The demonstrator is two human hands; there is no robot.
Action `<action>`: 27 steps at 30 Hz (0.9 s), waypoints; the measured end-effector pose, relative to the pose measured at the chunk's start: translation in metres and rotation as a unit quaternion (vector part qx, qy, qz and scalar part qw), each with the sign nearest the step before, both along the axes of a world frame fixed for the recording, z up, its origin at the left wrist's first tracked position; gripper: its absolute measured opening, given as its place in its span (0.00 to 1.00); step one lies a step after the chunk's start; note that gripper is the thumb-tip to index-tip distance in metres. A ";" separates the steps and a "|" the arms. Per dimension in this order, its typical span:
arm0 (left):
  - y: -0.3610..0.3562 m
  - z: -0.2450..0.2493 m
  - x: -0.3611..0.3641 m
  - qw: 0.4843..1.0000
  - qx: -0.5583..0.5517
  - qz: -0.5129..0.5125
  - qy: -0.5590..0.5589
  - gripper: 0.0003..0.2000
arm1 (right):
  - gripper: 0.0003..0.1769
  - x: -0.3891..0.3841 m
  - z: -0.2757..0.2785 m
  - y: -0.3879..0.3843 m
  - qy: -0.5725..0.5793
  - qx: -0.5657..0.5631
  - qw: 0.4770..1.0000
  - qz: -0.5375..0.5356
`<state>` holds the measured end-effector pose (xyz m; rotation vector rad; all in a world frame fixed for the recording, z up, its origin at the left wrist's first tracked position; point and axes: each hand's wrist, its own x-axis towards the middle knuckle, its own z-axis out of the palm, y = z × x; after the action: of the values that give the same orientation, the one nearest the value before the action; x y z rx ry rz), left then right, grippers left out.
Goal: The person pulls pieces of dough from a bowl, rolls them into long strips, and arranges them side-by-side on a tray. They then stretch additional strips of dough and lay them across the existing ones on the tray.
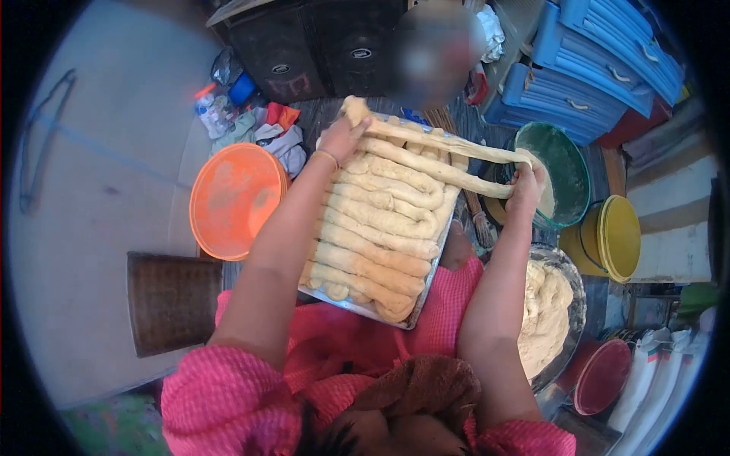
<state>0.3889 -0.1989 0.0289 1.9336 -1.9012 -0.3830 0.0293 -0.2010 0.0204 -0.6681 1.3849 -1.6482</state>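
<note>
A long rope of pale dough (pixel 449 141) is stretched in a loop over the far end of a metal tray (pixel 411 322). My left hand (pixel 344 141) is closed around the rope at the tray's far left corner, and a lump of dough sticks out past the fingers. Beyond the tray's right edge, my right hand (pixel 526 185) grips the bend of the loop. Rows of folded dough strips (pixel 380 247) cover the tray, which rests on my lap. By my right forearm, a wide basin (pixel 582 308) holds a big mass of dough (pixel 546 315).
An orange bucket (pixel 236 201) stands left of the tray. To the right are a green basin (pixel 582 178), a yellow lidded bucket (pixel 620 238) and a red container (pixel 604 376). Dark cabinets (pixel 304 49) and blue drawers (pixel 563 106) stand behind. A woven board (pixel 172 304) lies at left.
</note>
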 end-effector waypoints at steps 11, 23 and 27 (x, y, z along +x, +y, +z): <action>-0.003 0.000 0.118 0.595 -0.234 0.240 0.731 0.13 | 0.19 0.062 -0.004 -0.001 0.434 -0.036 0.856 0.277; -0.009 0.046 0.015 0.975 -0.018 -0.185 -0.122 0.32 | 0.30 0.086 -0.013 -0.011 0.416 -0.039 0.872 0.256; -0.017 0.022 0.018 0.981 0.050 -0.182 -0.044 0.30 | 0.36 0.087 -0.023 -0.013 0.392 -0.091 0.876 0.266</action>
<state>0.4070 -0.2163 0.0509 1.6805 -2.3415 -0.5126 0.1163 -0.2141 -0.0022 -1.7965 1.3822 -1.0818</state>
